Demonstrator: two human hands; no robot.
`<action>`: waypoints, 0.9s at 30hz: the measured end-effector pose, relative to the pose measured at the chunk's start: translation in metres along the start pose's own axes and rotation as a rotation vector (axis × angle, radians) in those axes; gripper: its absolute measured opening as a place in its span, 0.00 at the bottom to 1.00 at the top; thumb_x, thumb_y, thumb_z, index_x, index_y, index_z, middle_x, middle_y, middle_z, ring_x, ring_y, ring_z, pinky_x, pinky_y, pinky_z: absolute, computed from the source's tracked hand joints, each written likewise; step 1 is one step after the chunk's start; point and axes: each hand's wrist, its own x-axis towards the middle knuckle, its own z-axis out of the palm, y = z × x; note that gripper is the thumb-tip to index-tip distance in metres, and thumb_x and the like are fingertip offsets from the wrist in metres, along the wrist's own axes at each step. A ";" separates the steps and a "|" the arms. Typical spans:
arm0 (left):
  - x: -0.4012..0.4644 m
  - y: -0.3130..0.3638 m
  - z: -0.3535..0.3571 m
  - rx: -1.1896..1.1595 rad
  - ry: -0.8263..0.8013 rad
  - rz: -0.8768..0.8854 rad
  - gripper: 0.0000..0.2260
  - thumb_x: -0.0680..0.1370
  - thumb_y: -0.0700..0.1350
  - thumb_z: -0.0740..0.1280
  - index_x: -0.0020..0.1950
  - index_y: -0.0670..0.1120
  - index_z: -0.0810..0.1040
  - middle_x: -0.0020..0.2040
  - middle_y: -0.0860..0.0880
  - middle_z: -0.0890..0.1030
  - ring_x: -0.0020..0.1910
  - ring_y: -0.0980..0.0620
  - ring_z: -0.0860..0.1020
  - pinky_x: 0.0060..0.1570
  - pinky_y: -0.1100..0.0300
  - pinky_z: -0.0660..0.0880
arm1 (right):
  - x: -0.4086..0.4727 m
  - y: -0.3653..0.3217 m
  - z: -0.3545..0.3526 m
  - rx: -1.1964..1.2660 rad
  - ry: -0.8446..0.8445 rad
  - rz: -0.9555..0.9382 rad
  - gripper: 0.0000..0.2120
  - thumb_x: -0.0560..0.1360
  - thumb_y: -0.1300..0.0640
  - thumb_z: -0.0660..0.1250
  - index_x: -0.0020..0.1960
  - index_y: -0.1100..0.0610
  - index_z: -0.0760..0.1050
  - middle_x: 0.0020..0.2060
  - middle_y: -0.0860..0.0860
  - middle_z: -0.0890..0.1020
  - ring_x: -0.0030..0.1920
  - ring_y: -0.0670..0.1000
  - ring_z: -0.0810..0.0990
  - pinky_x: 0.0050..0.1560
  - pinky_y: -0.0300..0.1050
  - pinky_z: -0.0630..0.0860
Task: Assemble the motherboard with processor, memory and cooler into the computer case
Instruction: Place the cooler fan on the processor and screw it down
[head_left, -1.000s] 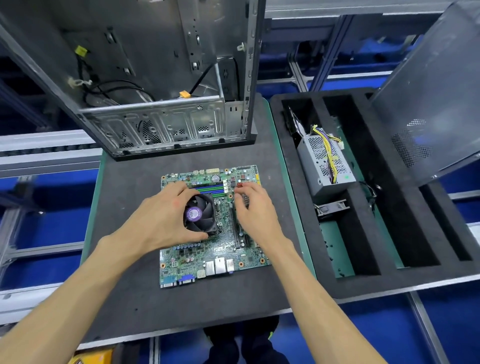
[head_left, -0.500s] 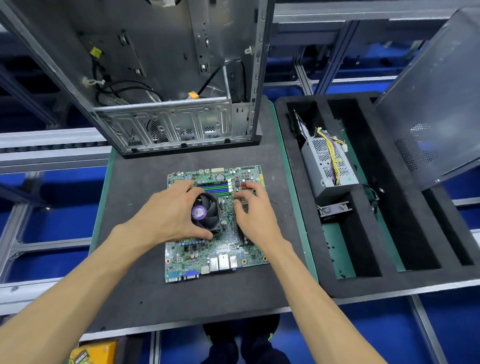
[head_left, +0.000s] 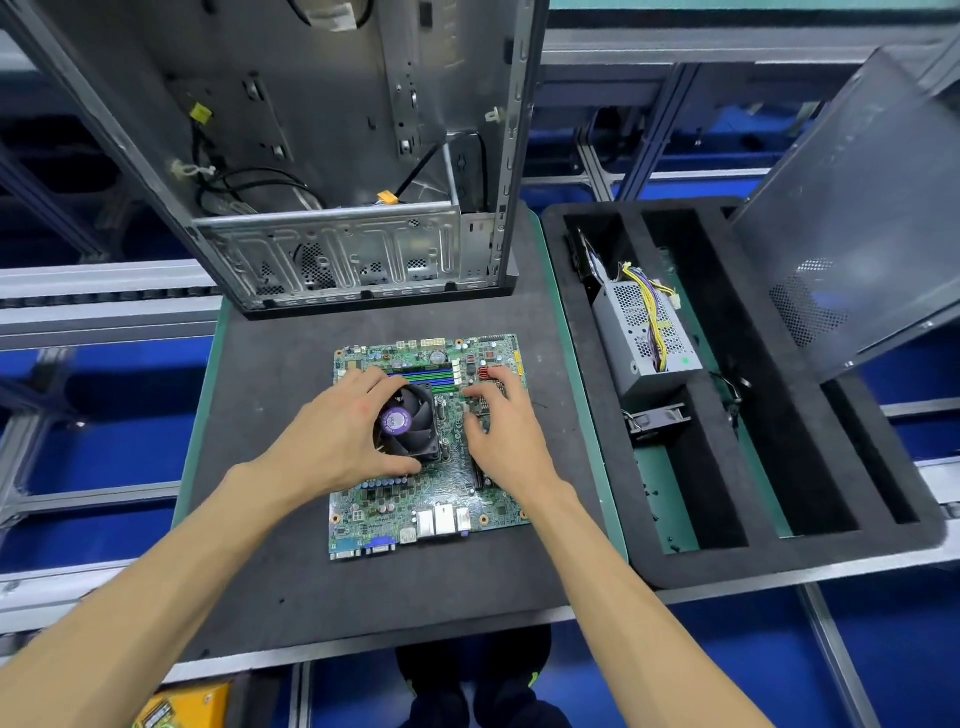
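Observation:
A green motherboard (head_left: 415, 512) lies flat on the dark mat (head_left: 270, 426), its port row toward me. On it sits a black cooler fan (head_left: 408, 423) with a purple hub, and memory sticks (head_left: 426, 376) lie just beyond the fan. My left hand (head_left: 340, 434) wraps around the cooler's left side, thumb at its near edge. My right hand (head_left: 506, 428) rests on the board's right part, fingers spread over the slots. The open metal computer case (head_left: 332, 156) stands upright behind the board, with loose cables inside.
A black foam tray (head_left: 717, 561) on the right holds a grey power supply (head_left: 641, 332) with yellow wires and a small fan (head_left: 657, 418). The case's side panel (head_left: 852, 218) leans at the tray's far right. Conveyor rails and blue floor surround the mat.
The view has shifted slightly. My right hand's fingers have spread a little on the board; my left hand stays around the cooler.

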 end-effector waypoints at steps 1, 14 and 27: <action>-0.001 -0.002 0.003 -0.013 0.009 0.016 0.42 0.64 0.69 0.74 0.72 0.50 0.67 0.61 0.54 0.72 0.60 0.52 0.69 0.54 0.55 0.72 | 0.000 0.000 0.001 -0.010 0.004 0.002 0.14 0.80 0.60 0.65 0.65 0.57 0.76 0.76 0.52 0.63 0.79 0.52 0.58 0.76 0.52 0.62; -0.014 -0.002 0.024 0.172 0.069 0.055 0.45 0.72 0.74 0.51 0.78 0.43 0.59 0.72 0.47 0.68 0.70 0.46 0.65 0.67 0.50 0.64 | -0.013 -0.017 0.002 -0.171 -0.009 0.027 0.21 0.81 0.58 0.63 0.73 0.58 0.70 0.77 0.55 0.64 0.80 0.54 0.54 0.79 0.56 0.51; -0.040 -0.002 -0.003 -0.343 0.303 -0.129 0.19 0.81 0.49 0.65 0.71 0.50 0.70 0.68 0.51 0.72 0.69 0.51 0.68 0.65 0.55 0.58 | -0.031 -0.066 -0.025 0.052 0.075 -0.135 0.15 0.83 0.57 0.60 0.68 0.55 0.75 0.64 0.48 0.77 0.66 0.46 0.71 0.60 0.32 0.63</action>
